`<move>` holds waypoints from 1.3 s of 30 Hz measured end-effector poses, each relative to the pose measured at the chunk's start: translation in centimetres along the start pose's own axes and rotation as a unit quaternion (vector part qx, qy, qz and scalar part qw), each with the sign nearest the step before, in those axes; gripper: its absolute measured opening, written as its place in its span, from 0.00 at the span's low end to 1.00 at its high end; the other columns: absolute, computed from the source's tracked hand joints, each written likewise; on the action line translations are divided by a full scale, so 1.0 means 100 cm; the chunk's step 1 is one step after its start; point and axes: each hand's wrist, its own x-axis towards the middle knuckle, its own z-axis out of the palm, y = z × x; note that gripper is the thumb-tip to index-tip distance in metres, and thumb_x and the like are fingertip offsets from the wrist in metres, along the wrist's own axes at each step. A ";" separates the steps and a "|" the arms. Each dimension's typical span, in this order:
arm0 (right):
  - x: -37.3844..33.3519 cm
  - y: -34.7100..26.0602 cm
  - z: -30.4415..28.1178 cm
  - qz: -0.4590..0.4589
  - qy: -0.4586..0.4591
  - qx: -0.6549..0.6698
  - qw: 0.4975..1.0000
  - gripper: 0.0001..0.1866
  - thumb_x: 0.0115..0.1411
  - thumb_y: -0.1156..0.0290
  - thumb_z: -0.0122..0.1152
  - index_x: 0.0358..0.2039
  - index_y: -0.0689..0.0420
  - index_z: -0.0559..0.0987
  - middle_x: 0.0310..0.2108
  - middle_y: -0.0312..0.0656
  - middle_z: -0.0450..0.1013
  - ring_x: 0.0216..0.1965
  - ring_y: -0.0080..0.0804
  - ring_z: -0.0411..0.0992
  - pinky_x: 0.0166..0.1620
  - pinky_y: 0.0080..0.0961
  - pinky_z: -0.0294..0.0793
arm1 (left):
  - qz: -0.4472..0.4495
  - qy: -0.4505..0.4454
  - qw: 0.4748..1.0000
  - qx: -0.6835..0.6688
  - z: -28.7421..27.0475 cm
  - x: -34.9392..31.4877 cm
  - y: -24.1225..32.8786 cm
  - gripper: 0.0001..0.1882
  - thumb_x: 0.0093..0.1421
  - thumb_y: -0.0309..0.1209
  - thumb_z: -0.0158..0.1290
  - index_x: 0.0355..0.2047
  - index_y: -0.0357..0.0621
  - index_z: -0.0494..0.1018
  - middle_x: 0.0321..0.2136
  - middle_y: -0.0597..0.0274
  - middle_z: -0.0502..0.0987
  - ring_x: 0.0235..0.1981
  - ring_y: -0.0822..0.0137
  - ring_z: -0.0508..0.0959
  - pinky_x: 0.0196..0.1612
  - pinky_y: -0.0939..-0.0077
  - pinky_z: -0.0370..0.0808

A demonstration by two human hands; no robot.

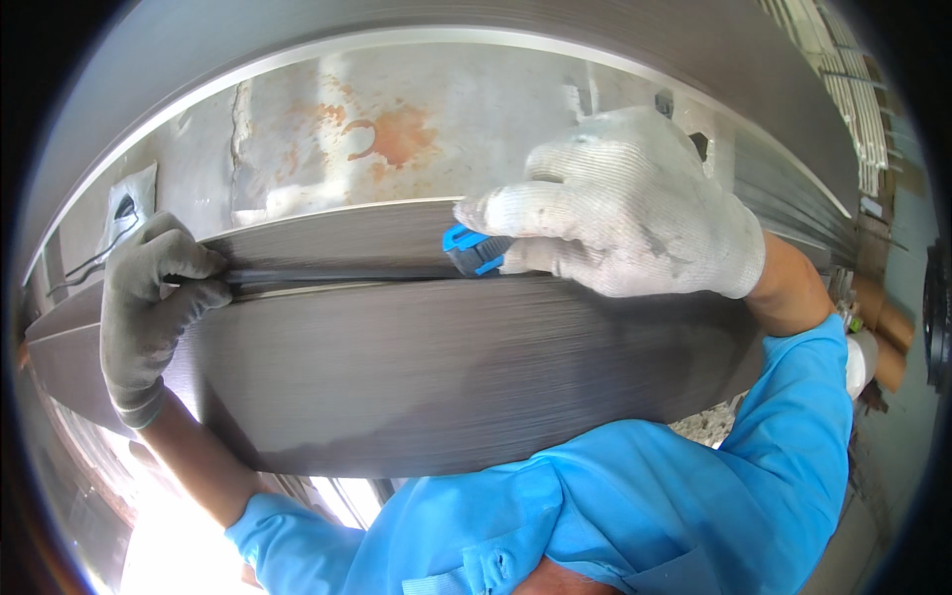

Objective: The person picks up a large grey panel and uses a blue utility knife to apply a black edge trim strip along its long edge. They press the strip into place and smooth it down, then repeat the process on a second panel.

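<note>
Pinching long black strip (347,276) in grey-gloved left hand (149,302), clamping stubby blue-and-black tool (476,252) in white-gloved right hand (625,213) — partly blocking orange-stained grey surface (471,109) beyond streaked dark-brown board (416,362).

No readable text, labels, brands, numbers or signs anywhere in view.
</note>
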 end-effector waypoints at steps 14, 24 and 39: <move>0.081 -0.027 0.026 -0.025 0.014 0.002 1.000 0.16 0.53 0.62 0.75 0.42 0.49 0.86 0.29 0.41 0.81 0.30 0.42 0.80 0.33 0.38 0.76 | -0.006 -0.067 0.996 -0.058 -0.012 0.007 -0.007 0.10 0.49 0.15 0.65 0.33 0.36 0.81 0.29 0.61 0.80 0.31 0.70 0.81 0.36 0.77 0.77; 0.083 -0.029 0.019 -0.020 0.035 0.013 0.999 0.16 0.52 0.61 0.76 0.42 0.48 0.86 0.26 0.41 0.80 0.28 0.43 0.79 0.33 0.38 0.75 | -0.006 -0.014 0.999 -0.045 -0.085 -0.058 -0.070 0.12 0.59 0.15 0.60 0.43 0.33 0.83 0.37 0.59 0.84 0.38 0.69 0.83 0.45 0.76 0.79; 0.106 -0.060 0.028 0.026 0.031 -0.019 0.999 0.20 0.50 0.64 0.77 0.45 0.52 0.86 0.24 0.40 0.78 0.24 0.38 0.77 0.30 0.33 0.74 | -0.014 0.114 0.992 -0.046 -0.127 -0.103 -0.150 0.07 0.53 0.14 0.59 0.34 0.31 0.79 0.28 0.62 0.75 0.29 0.73 0.76 0.34 0.78 0.73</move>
